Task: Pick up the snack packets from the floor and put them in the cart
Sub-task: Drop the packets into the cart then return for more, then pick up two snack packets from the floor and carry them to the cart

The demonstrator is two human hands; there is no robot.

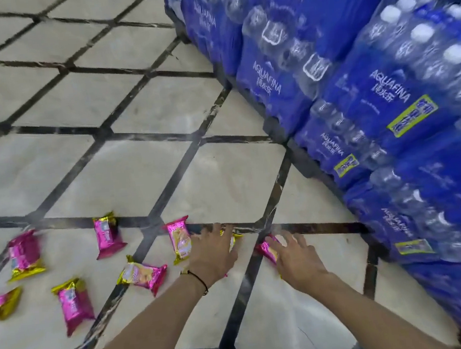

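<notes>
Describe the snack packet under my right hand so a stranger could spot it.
Start at the stack of blue Aquafina water packs on the right. On the floor beside its base, the right hand partly covers a pink snack packet. It is the packet closest to the water, rightmost of all.

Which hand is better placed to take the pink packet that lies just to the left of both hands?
The left hand: it lies right beside that snack packet, while the right hand is farther away and reaches over a second packet.
</notes>
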